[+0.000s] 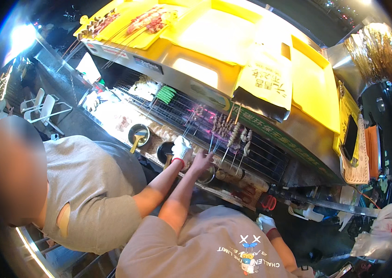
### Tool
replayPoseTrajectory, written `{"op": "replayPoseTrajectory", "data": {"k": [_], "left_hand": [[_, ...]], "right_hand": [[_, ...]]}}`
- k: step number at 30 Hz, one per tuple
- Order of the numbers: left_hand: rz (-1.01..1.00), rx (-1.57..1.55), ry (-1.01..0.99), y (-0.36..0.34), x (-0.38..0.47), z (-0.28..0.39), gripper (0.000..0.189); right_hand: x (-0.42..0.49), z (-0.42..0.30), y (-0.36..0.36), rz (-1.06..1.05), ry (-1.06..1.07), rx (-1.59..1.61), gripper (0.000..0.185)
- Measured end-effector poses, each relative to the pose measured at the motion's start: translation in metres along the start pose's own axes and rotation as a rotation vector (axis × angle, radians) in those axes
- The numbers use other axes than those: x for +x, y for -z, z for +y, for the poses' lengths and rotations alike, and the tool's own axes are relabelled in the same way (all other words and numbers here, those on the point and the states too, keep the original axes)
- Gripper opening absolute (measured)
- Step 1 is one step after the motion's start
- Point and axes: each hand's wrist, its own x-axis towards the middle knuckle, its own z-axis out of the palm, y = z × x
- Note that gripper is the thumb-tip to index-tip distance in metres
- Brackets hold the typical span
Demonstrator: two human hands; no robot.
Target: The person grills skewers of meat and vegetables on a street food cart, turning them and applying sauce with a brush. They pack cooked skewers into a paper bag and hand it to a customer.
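My left hand [203, 161], bare, is at the front edge of a charcoal grill [269, 160]. Its fingers are around the stick ends of several small-meat skewers [222, 125] lying over the coals. Just right of them are a thicker spiral-looking skewer [233, 135] and skewers of pale folded pieces [247, 139]. My right hand [266, 223], in a white glove, hangs low beside my body, near red-handled scissors [268, 202]; whether it holds anything is hidden. A co-worker's gloved hand [182, 150] is left of my left hand, at other meat skewers [197, 112].
Yellow trays [192, 21] with raw meat skewers [151, 21] top the grill. Green vegetable skewers [165, 94] lie at its left. A pot with a brush [138, 135] and a dark pot [164, 151] stand on the front ledge. A phone [350, 137] is at right. The co-worker [92, 187] stands close left.
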Motion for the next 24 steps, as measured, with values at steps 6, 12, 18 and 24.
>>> {"op": "replayPoseTrajectory", "data": {"k": [6, 12, 18, 24], "left_hand": [[0.249, 0.429, -0.136, -0.019, -0.025, 0.017, 0.051], [0.31, 0.527, -0.224, -0.027, -0.033, 0.021, 0.035], [0.341, 0.555, -0.234, -0.03, -0.028, 0.008, 0.033], [0.296, 0.776, -0.272, -0.031, -0.025, 0.001, 0.043]], "right_hand": [[0.001, 0.002, 0.002, 0.036, 0.076, -0.055, 0.05], [-0.008, -0.005, -0.004, 0.07, 0.089, -0.071, 0.05], [-0.007, -0.003, -0.001, 0.058, 0.206, -0.376, 0.046], [0.0, 0.001, 0.004, 0.092, 0.209, -0.381, 0.047]]}}
